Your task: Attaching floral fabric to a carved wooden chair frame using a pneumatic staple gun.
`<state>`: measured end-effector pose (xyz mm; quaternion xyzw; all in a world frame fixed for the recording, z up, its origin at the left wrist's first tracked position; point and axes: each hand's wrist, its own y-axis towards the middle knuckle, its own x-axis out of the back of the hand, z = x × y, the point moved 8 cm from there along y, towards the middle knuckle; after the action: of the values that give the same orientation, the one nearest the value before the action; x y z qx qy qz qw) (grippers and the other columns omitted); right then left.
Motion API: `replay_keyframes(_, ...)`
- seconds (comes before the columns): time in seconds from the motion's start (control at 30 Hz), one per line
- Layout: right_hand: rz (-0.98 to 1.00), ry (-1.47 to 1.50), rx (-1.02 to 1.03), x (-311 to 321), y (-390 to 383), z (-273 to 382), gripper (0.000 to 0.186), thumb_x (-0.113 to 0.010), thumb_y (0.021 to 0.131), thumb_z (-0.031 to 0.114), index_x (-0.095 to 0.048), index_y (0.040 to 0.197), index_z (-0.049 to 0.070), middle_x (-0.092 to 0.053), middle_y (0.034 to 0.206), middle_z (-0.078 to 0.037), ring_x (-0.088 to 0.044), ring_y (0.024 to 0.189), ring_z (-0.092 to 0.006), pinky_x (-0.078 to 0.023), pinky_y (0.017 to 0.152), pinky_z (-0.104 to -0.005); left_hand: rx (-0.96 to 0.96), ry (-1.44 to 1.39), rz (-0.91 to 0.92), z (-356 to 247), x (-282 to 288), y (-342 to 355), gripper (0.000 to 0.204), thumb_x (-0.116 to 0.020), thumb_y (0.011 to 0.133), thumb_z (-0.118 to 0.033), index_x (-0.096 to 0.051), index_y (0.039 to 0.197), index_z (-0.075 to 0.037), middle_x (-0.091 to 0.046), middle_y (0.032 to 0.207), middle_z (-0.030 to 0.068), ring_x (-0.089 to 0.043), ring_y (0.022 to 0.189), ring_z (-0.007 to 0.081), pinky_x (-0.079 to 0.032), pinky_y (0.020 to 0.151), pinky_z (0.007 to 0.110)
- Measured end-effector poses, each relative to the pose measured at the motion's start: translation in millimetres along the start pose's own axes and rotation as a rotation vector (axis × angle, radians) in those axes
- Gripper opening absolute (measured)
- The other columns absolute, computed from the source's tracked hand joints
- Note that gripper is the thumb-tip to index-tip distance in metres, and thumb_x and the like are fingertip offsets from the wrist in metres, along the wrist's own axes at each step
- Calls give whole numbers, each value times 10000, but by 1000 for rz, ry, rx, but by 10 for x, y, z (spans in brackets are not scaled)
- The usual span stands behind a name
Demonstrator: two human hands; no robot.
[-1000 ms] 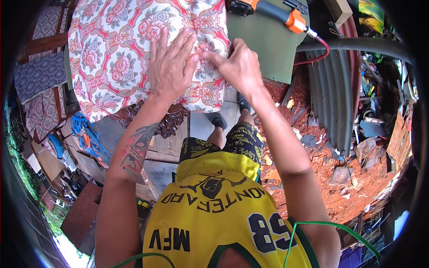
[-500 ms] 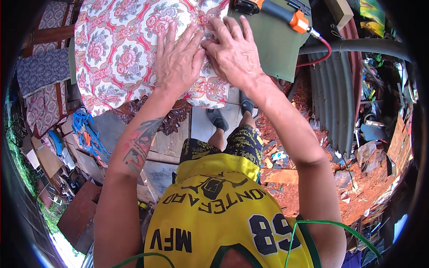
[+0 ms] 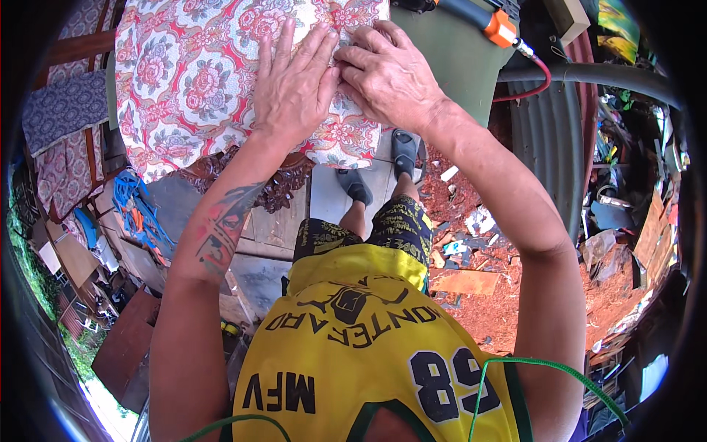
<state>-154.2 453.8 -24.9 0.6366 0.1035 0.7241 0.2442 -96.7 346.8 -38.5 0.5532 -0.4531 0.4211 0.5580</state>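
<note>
A floral fabric (image 3: 199, 85), white with red and grey roses, is spread over a piece of furniture in front of me. Its lower edge hangs above a carved dark wood piece (image 3: 283, 188). My left hand (image 3: 294, 85) lies flat on it, fingers stretched out and slightly apart. Beside it, my right hand (image 3: 394, 77) has its fingers bent and drawn together on the fabric near its right edge. The fingertips seem to grip the cloth, though the thumb side is partly hidden. Right of this hand lies an air tool (image 3: 471, 18) with an orange end, on a green surface (image 3: 449, 66).
A red hose (image 3: 541, 85) runs from the air tool. At right are a thick dark pipe (image 3: 618, 77) and grey corrugated sheets (image 3: 549, 155). Wood scraps and litter cover the reddish ground (image 3: 479, 295). Blue straps (image 3: 136, 214) and patterned cushions (image 3: 66, 110) are at left.
My right hand's fingers went from stretched out to bent and drawn together, and its elbow moved outward. My left hand stays flat on the fabric. The view has shifted slightly.
</note>
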Motion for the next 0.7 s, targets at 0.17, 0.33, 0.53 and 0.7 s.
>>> replay_keyframes(0.17,175,-39,-115,-62,36,-4,219,-800,745,236,-815,950,162,-694,1110,47,-567,1222,-205,-343,1196,-574,-202,-207,119,116,159,-41,543,-516,1067,-336,-508,1560,-107,-496,1610,79,-301,1577,351,-194,1284,568)
replay_keyframes(0.33,153,-30,-142,-8,48,-10,238,-798,753,226,-814,979,154,-691,1128,44,-563,1246,-209,-322,1217,-608,-256,-203,270,197,106,-117,591,-486,1078,-399,-462,1586,-98,-448,1642,119,-309,1577,347,-136,1294,557)
replay_keyframes(0.53,152,20,-158,-41,21,-28,265,-786,771,208,-817,1025,139,-700,1186,30,-551,1300,-227,-318,1222,-633,146,28,101,53,-64,-205,606,-418,1094,-391,-370,1650,-155,-363,1702,59,-177,1611,386,-54,1248,670)
replay_keyframes(0.7,143,66,-163,-33,-3,-47,309,-769,798,198,-801,1091,105,-699,1284,9,-541,1348,-248,-338,1218,-600,234,58,69,-12,-67,-190,607,-407,1098,-392,-360,1657,-161,-344,1714,32,-156,1611,407,-43,1216,729)
